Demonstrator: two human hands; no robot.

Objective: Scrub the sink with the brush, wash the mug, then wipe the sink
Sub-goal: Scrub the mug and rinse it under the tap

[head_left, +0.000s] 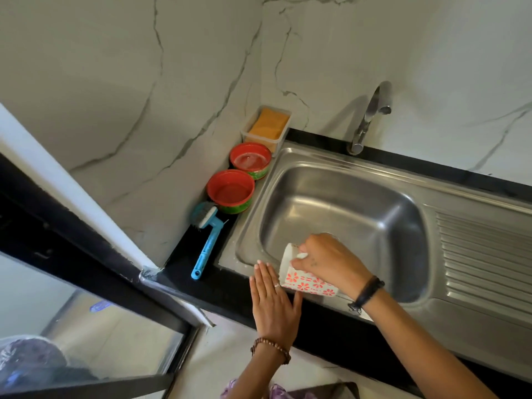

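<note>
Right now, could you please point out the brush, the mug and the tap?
brush (207, 245): head view, on its blue handle.
mug (305, 283): head view, on its patterned side.
tap (370, 110): head view, on its curved spout.

A home kitchen here: steel sink (339, 203) with drainboard set in a black counter (325, 326), tap (371, 116) against marble-look wall, sponge tub (267, 125) alongside.

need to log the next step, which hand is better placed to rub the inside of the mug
Left. The right hand already grips the tilted mug over the sink; the left hand lies flat and free beside it.
</note>
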